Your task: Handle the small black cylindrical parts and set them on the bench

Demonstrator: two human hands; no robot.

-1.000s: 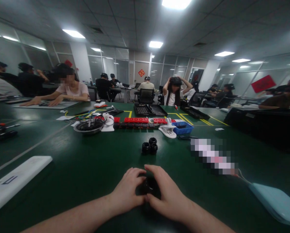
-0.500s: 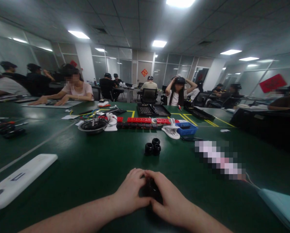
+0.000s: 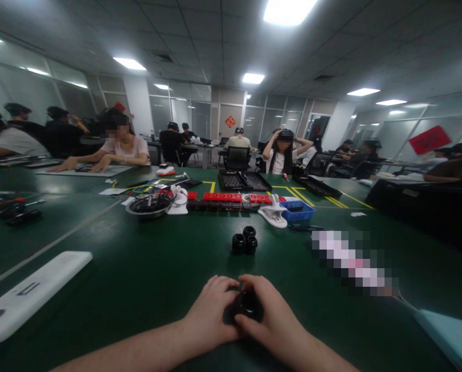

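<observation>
Green worktop [image 3: 157,248]: runs wide, past the view along the near edge; carries everything below.
White oblong case [image 3: 45,289]: lies flat and slantwise toward the near left corner, well apart from the hands.
Pale blue pouch [image 3: 455,336]: lies toward the near right corner, partly out of view.
Red and black strip [image 3: 223,197]: stretches across, roughly parallel to the far edge, between metal bowl [image 3: 138,213] and blue basket [image 3: 298,213].
Right hand [image 3: 273,312]: reaches in from the near edge; closes thumb and fingers around the right side of a black piece [image 3: 248,305].
Left hand [image 3: 213,307]: reaches in from the near edge, farther left; curves around the left of the same piece, fingertips near those opposite; cannot tell whether gripping or only cupping.
Three black pieces [image 3: 238,245]: stand grouped between strip and hands, touching or nearly so, round openings showing. Judged as set aside; so much looks done.
Same black piece: sits between both palms, closer to the right, nearer the near edge than the group and apart from it. Resting or lifted: cannot tell, underside hidden. Judged as in mid-handling, seemingly alone of its kind outside the group. Amount left to do: cannot tell.
</observation>
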